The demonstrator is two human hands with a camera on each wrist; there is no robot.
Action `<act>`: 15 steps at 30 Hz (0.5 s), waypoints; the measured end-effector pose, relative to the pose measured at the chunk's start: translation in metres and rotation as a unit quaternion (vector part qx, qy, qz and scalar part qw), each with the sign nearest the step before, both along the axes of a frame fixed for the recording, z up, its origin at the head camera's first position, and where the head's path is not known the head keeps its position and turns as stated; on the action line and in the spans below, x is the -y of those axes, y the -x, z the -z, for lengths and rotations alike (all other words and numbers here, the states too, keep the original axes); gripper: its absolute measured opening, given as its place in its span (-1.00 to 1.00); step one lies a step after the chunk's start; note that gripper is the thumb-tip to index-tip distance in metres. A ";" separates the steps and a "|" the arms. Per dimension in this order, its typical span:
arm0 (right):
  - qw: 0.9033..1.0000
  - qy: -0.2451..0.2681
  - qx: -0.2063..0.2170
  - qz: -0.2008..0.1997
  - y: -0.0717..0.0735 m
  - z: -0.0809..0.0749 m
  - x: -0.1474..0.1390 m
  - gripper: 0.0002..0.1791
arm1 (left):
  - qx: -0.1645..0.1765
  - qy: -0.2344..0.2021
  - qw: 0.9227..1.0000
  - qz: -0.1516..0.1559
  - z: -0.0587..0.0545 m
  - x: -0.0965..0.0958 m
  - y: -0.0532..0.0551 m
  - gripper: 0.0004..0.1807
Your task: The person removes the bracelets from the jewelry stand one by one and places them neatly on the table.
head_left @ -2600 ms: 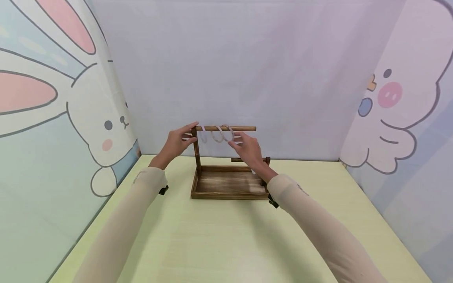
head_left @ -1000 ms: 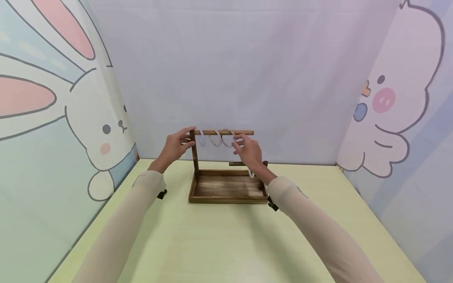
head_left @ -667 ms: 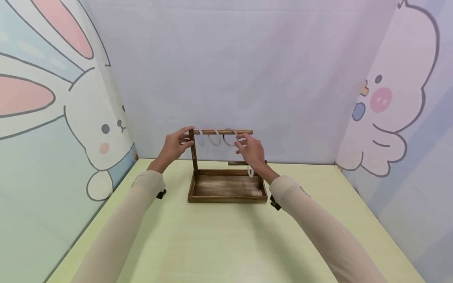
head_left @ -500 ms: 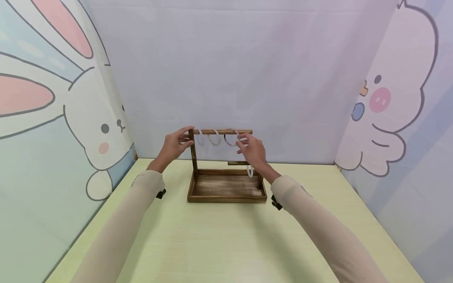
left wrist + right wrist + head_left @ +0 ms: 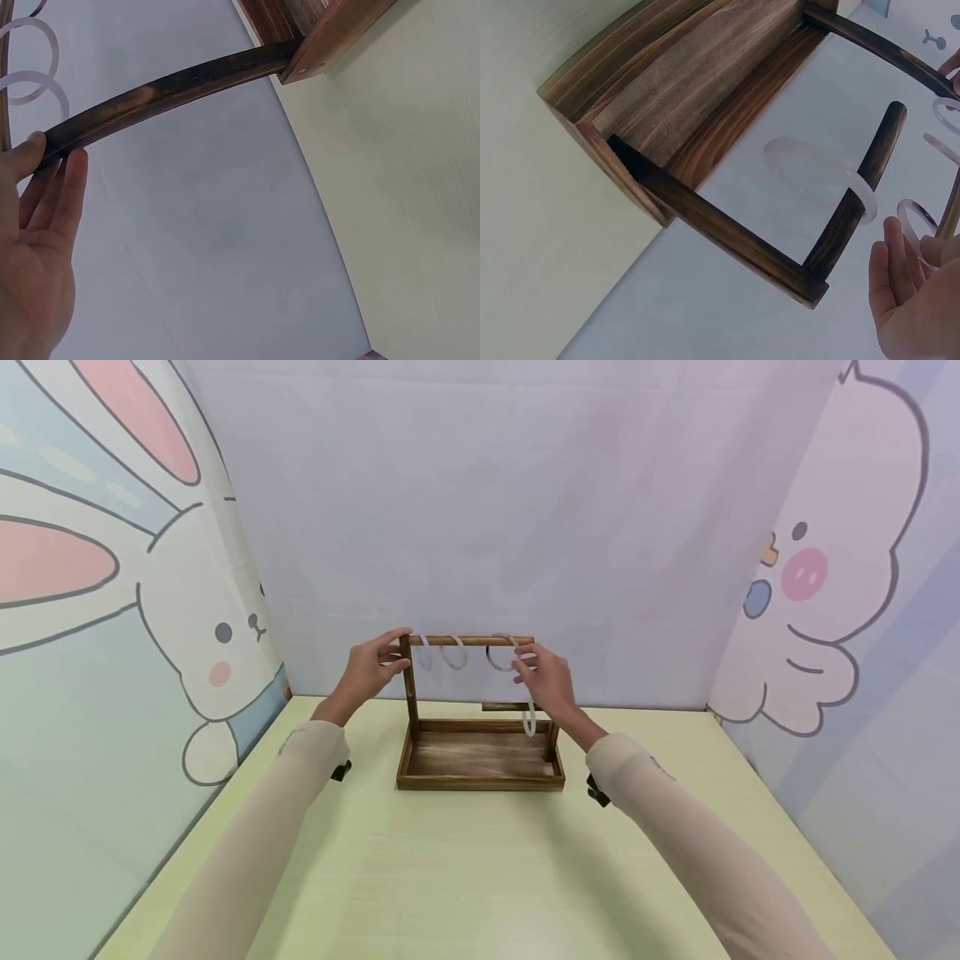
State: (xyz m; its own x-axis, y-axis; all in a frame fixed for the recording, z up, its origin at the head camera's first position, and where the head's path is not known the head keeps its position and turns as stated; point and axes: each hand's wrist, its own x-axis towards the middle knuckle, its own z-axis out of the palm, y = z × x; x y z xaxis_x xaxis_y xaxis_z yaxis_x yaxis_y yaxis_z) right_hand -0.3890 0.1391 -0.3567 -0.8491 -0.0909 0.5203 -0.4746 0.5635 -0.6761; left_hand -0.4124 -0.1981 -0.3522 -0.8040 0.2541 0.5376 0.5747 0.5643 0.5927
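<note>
A wooden jewelry stand (image 5: 480,783) has an upper bar (image 5: 474,641) fixed to a tall left post (image 5: 172,88). My left hand (image 5: 367,668) holds the top of that post between thumb and fingers. Near the bar's free right end, my right hand (image 5: 547,679) pinches a pale bangle with a dark section (image 5: 902,217), which still loops around the bar. Further left on the same bar hang a lavender bangle (image 5: 427,661) and a cream one (image 5: 453,667), apart from each other. The held bangle's right side is partly covered by my fingers.
Below my right hand a translucent white bangle (image 5: 530,732) hangs on the shorter lower bar (image 5: 832,232), carried by a short right post (image 5: 720,221). The stand rests on a pale yellow table (image 5: 450,868), with a cloth backdrop (image 5: 480,510) behind.
My right hand has slid the dark-sectioned bangle rightward along the upper bar, widening its gap from the cream one. My left hand has kept its hold on the post.
</note>
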 end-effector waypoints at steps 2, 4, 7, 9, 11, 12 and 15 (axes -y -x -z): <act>1.000 0.010 0.002 -0.004 0.000 0.000 -0.002 -0.74 | -0.002 0.000 1.000 -0.001 0.000 0.000 0.000 -0.32; 1.000 0.017 0.001 -0.006 0.001 0.000 -0.003 -0.75 | -0.001 -0.003 1.000 0.001 0.000 0.000 0.000 -0.31; 1.000 0.016 -0.005 -0.003 0.002 0.001 -0.005 -0.75 | -0.002 -0.005 1.000 0.005 0.001 0.000 0.000 -0.31; 1.000 0.012 -0.011 0.000 0.003 0.001 -0.005 -0.76 | -0.001 -0.005 1.000 0.006 0.001 0.001 0.000 -0.31; 1.000 0.009 -0.016 0.003 0.003 0.001 -0.007 -0.76 | -0.001 -0.004 1.000 0.007 0.001 0.000 -0.001 -0.31; 1.000 0.007 -0.018 0.005 0.003 0.001 -0.007 -0.76 | -0.001 -0.004 1.000 0.007 0.000 0.000 -0.001 -0.31; 1.000 0.002 -0.023 0.010 0.003 0.001 -0.010 -0.76 | 0.001 -0.005 1.000 0.008 0.000 0.000 -0.002 -0.31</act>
